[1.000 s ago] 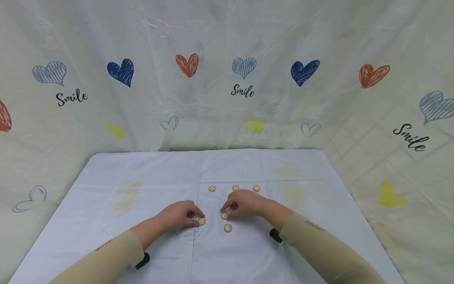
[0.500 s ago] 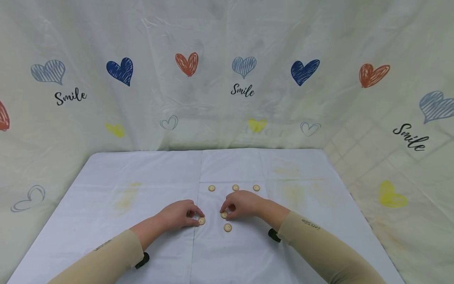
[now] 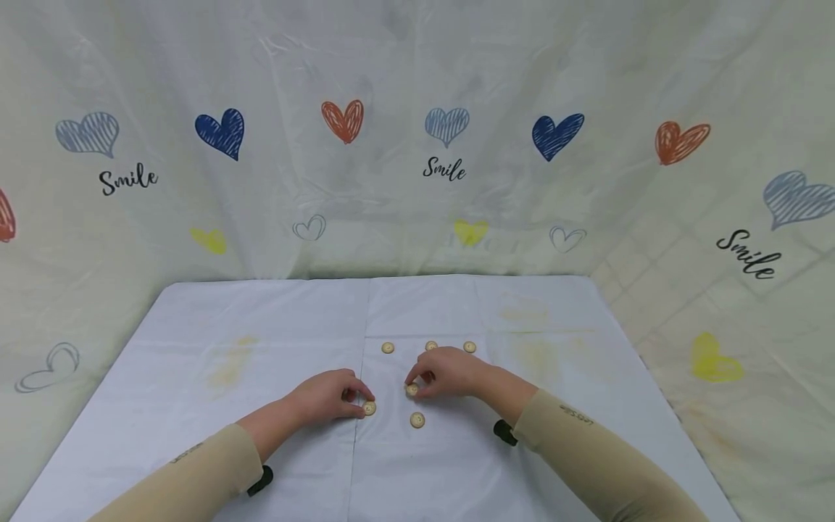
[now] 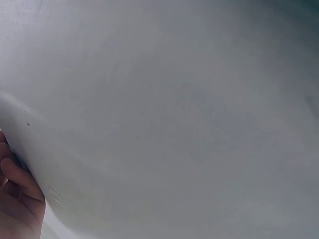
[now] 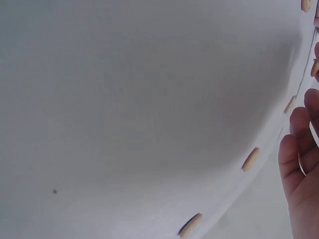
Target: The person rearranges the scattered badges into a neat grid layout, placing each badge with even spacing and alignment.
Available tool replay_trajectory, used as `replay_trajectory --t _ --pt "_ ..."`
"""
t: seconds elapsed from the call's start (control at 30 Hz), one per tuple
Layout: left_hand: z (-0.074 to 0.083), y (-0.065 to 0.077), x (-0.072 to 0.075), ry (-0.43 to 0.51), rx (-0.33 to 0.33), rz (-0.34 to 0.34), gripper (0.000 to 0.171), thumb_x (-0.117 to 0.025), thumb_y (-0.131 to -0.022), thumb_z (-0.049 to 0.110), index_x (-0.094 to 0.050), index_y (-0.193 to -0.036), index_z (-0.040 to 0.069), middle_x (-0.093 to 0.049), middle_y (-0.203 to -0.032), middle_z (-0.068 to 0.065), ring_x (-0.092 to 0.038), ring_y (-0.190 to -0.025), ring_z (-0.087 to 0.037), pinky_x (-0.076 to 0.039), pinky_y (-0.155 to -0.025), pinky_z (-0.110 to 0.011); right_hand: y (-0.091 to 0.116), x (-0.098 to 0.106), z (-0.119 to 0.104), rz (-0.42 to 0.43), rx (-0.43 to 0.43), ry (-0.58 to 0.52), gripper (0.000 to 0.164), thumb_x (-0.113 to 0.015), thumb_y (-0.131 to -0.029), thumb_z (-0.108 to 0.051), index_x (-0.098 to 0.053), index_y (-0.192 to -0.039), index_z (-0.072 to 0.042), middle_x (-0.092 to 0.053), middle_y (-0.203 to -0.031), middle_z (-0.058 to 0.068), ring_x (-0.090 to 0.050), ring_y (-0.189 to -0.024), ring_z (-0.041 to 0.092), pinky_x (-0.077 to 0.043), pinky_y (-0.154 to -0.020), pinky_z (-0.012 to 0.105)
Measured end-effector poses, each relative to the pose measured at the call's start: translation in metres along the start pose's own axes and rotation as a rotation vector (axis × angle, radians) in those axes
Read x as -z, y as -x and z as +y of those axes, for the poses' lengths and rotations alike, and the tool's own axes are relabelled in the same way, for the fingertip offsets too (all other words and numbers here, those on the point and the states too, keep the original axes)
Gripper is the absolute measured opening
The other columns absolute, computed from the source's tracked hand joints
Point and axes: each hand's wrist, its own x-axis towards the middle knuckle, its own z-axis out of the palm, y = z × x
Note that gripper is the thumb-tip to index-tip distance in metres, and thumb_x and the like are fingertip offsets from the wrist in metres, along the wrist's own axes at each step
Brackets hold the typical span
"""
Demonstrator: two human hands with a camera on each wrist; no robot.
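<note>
The left button point(image 3: 370, 409), round, tan and wooden-looking, lies face up, its edge pinched by the left hand point(image 3: 326, 396). The matching right button point(image 3: 412, 390), farther forward, is pinched by the right hand point(image 3: 450, 373); whether it is raised is hard to tell.

Head view fwd/dn, wrist views v. close; all share tbl point(image 3: 417, 471).

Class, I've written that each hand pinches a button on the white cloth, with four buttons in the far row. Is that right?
Not quite: the far row holds three buttons, not four, as the head view shows. The rest stands: on the white cloth, the left hand pinches one button and the right hand another button.
</note>
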Motion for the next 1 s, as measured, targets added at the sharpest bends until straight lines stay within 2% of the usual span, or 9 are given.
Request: replay_trajectory --t 0.33,0.8,1.0 --pt "0.0 0.001 -0.003 -0.002 0.019 0.01 0.017 -0.08 -0.084 0.03 -0.077 -0.101 0.033 -0.051 -0.077 0.013 -0.048 -0.07 -0.005 -0.041 -0.066 -0.027 0.022 0.006 0.02 0.053 -0.056 -0.032 0.023 -0.078 -0.085 -0.031 -0.077 -0.107 -0.027 -0.055 -0.073 -0.016 -0.052 -0.069 0.003 -0.044 -0.07 0.025" --pt "-0.005 0.001 -0.006 -0.002 0.007 0.024 0.017 -0.079 -0.084 0.033 -0.077 -0.102 0.034 -0.05 -0.077 0.014 -0.047 -0.07 -0.005 -0.041 -0.066 -0.026 0.074 0.015 0.073 0.156 -0.167 -0.081 0.017 -0.077 -0.087 -0.027 -0.076 -0.104 -0.026 -0.055 -0.075 -0.014 -0.05 -0.069 0.005 -0.045 -0.068 0.027" --pt "-0.006 0.002 -0.007 -0.002 0.001 0.026 0.018 -0.08 -0.084 0.033 -0.077 -0.102 0.034 -0.051 -0.077 0.014 -0.048 -0.07 -0.004 -0.041 -0.066 -0.025 0.081 0.014 0.082 0.162 -0.188 -0.077 0.017 -0.077 -0.087 -0.029 -0.076 -0.104 -0.028 -0.055 -0.074 -0.014 -0.05 -0.069 0.005 -0.044 -0.067 0.028"
